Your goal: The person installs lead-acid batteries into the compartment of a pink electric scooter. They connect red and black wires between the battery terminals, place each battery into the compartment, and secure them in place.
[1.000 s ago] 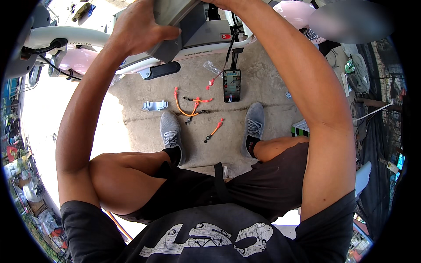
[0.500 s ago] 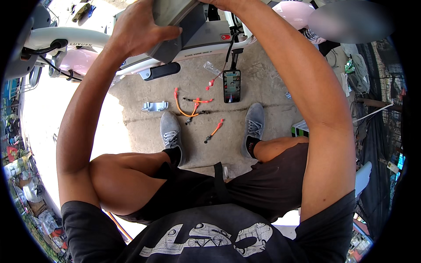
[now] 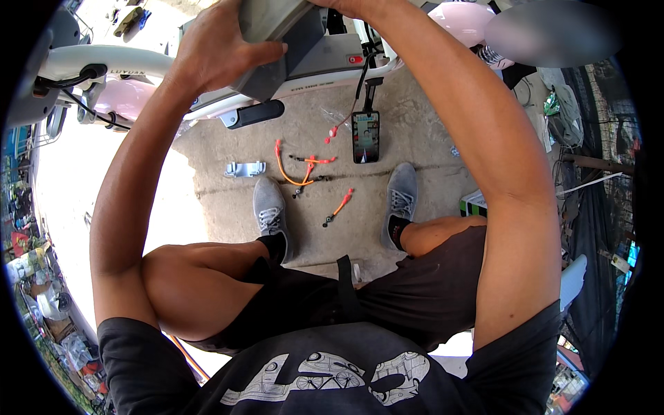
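Observation:
My left hand (image 3: 223, 47) grips the side of a grey box-shaped block (image 3: 273, 66), with the thumb stretched across its near face. The block sits tilted at the white frame (image 3: 321, 81) of an electric bike. My right hand (image 3: 346, 5) reaches the far end of the block at the top edge. Its fingers are cut off by the picture's edge, so their hold is hidden. A small red switch (image 3: 355, 59) shows on the grey housing beside the block. Below the frame is a black bike part like a kickstand or pedal (image 3: 257, 113).
Orange cable leads with red ends (image 3: 289, 173) lie on the concrete floor, near a pale blue plastic bracket (image 3: 245, 169). A phone (image 3: 365, 137) on a holder stands between my feet and the bike. Black netting (image 3: 595, 242) hangs at right; a white handlebar (image 3: 111, 59) is at left.

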Demonstrator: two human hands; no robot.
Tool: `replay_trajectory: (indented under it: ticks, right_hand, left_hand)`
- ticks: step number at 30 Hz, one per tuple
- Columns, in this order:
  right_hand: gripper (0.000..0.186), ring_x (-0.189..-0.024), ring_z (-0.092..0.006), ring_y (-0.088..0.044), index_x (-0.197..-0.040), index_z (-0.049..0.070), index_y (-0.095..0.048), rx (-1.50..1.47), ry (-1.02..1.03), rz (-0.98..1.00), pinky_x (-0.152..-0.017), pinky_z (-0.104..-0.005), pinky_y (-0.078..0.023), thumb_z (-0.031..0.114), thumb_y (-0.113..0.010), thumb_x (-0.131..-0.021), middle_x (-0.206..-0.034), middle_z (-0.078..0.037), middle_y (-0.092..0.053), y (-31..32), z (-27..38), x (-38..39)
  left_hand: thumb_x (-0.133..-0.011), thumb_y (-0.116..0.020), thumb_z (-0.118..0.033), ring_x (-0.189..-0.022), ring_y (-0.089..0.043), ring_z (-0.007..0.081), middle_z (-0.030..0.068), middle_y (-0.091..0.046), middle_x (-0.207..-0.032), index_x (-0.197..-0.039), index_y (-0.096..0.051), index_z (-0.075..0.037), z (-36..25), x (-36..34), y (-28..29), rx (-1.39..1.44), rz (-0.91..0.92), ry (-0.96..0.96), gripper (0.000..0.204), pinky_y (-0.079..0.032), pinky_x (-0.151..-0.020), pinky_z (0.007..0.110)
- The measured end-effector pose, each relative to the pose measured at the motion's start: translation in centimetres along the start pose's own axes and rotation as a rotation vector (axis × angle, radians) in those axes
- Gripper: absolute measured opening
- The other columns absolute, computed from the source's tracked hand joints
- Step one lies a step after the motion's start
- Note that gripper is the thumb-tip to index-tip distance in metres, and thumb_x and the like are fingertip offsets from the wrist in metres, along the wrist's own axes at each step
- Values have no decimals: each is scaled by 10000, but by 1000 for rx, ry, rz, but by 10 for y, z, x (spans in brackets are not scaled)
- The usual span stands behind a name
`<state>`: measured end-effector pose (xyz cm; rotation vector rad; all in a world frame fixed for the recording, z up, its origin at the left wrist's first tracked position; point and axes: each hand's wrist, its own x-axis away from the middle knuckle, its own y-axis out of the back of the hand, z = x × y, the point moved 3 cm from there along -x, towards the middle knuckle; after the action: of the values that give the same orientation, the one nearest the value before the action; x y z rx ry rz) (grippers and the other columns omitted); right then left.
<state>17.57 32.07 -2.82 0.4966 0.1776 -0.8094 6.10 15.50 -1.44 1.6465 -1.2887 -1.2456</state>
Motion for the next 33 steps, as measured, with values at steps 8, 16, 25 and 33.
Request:
replay_trajectory:
  ticks: [8, 16, 25, 33]
  right_hand:
    - [469, -1029, -291, -696, -1143, -50, -714, 51, 62, -22, -920, -385, -527, 363, -716, -920, -1102, -225, -733, 1, -3, 0]
    - [456, -1016, -292, -702, -1136, -49, -718, 44, 24, 14, -918, -386, -528, 356, -716, -925, -1083, -226, -738, 1, 0, 0]
    - [442, -995, -279, -699, -1125, -46, -721, 26, 28, 2, -898, -382, -531, 350, -718, -929, -1069, -210, -740, 1, 0, 0]
    - [415, -970, -267, -696, -1116, -38, -723, -2, 16, 7, -876, -378, -532, 336, -711, -936, -1048, -194, -741, 0, 1, 1]
  left_hand:
    - [-722, -743, -576, -1011, -714, 394, 317, -687, -1162, -1411, -510, 106, -1, -1, 1, 21, -2, 12, 997, -548, -935, 419]
    - [-770, -700, -710, -959, -740, 386, 335, -693, -1112, -1394, -530, 119, 12, 0, -6, 50, -45, 14, 1051, -600, -851, 412]
    - [-772, -696, -731, -955, -744, 389, 338, -692, -1119, -1398, -531, 113, 15, 0, -8, 56, -48, 16, 1063, -609, -847, 409]
    - [-752, -694, -779, -980, -741, 392, 321, -690, -1158, -1410, -529, 101, 21, 1, -11, 9, -65, 24, 1110, -612, -865, 410]
